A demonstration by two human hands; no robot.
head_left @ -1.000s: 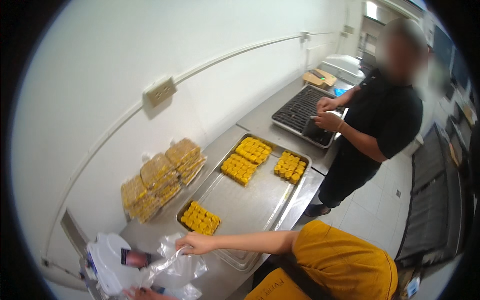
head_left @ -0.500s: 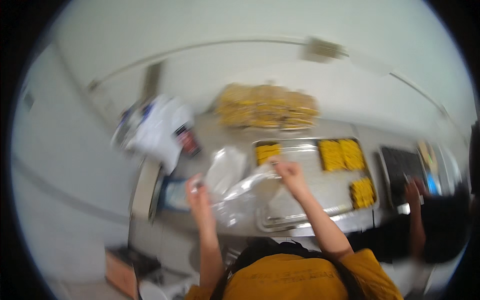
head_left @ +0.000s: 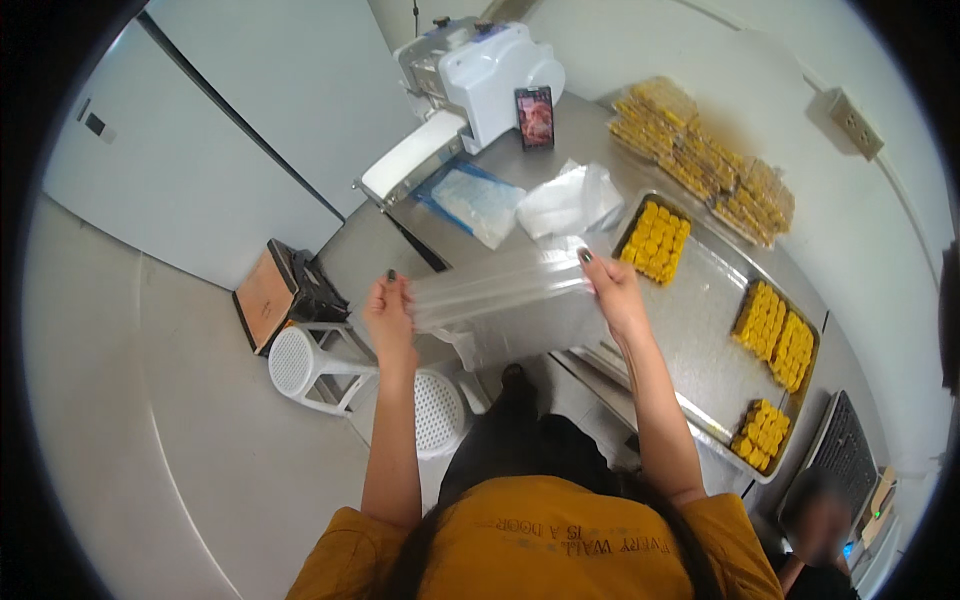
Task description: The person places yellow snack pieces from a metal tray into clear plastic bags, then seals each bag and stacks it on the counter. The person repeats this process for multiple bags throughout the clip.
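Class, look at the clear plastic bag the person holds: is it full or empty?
Empty: the clear plastic bag hangs flat and see-through, stretched between left hand and right hand.

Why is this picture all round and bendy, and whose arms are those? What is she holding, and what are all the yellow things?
The picture comes from a small camera worn on a person's head, looking down. Its lens sees very wide, so straight edges curve near the rim. The two arms coming up from the bottom belong to that person. The left hand and the right hand each grip one end of a clear plastic bag, stretched between them. To the right is a steel table with a big metal tray on it. The yellow things are small pieces of food set in neat blocks on the tray. Behind are wrapped packs of them, a white machine and a phone. White stools stand on the floor. Another person is at the lower right.
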